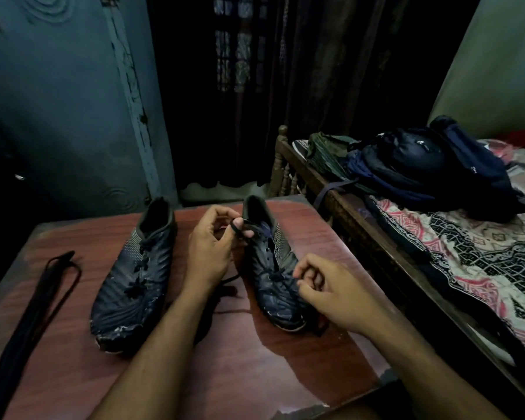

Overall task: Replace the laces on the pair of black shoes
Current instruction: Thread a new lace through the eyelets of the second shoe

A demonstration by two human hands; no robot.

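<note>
Two worn black shoes stand on a reddish wooden table (285, 374), toes toward me. The left shoe (134, 277) is laced. The right shoe (270, 277) has its black lace (240, 230) partly out, with only its lower eyelets laced. My left hand (212, 250) pinches a loop of that lace above the shoe's upper eyelets. My right hand (325, 289) lies at the right side of this shoe's toe, fingers curled against the lower lacing; whether it grips the lace is unclear. Loose lace (225, 286) trails on the table between the shoes.
A bundle of long black laces (40, 301) lies along the table's left side. A wooden bed frame (346, 201) stands close on the right, with dark backpacks (431, 168) and a patterned bedspread (473, 253) on it. Dark curtains (285, 86) hang behind.
</note>
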